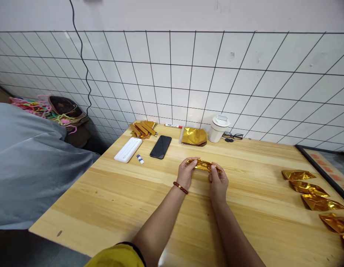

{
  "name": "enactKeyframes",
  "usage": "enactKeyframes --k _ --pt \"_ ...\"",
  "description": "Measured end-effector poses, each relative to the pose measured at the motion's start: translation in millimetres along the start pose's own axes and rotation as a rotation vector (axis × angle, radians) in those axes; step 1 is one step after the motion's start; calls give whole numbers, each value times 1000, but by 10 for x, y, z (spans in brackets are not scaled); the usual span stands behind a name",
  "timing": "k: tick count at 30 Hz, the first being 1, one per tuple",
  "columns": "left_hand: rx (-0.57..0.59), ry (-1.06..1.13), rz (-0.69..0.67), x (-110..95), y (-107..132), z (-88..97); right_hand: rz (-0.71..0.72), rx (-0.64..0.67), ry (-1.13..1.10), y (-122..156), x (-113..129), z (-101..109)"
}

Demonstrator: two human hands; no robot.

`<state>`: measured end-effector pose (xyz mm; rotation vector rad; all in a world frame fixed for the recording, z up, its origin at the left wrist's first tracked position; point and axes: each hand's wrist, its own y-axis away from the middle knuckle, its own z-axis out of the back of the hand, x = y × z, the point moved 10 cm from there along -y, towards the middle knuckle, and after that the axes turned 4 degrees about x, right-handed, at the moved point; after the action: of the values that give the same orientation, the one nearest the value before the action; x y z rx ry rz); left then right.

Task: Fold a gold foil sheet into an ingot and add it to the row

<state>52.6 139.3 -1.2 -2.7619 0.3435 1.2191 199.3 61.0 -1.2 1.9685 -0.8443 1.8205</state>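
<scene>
I see left hand (pixel 185 174) and right hand (pixel 218 183) pinching gold foil piece (pixel 203 165) at both ends, fingers curled, above wooden table (pixel 110 193); phone (pixel 160 147) behind.

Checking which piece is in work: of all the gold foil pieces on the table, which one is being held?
The gold foil piece at table centre, pinched between left hand and right hand; the others lie untouched.

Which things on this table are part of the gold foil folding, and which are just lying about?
In use:
left hand
right hand
gold foil piece held between them
folded foil shapes
foil sheet stack
gold strips

Lying about:
phone
white power bank
cup
glasses
red marker
</scene>
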Motion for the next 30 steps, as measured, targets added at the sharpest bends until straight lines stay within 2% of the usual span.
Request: enactKeyframes --k 3,6,10,15,20,30 --pt "-24 -54 -13 40 -15 43 -98 -43 -125 -3 -88 31" --pt "-20 -128 -36 67 -20 66 -128 2 -109 15 -81 -27" --pt "-5 -112 -32 104 -16 71 -124 46 -67 41 -51 -74" --pt "-19 -20 -3 150 -10 81 -112 41 -22 33 -59 -59" --pt "-7 1 20 160 -10 62 -100 42 -19 33 -59 -58" --pt "-53 -17 49 139 -4 110 -61 97 48 30 -55 -83"
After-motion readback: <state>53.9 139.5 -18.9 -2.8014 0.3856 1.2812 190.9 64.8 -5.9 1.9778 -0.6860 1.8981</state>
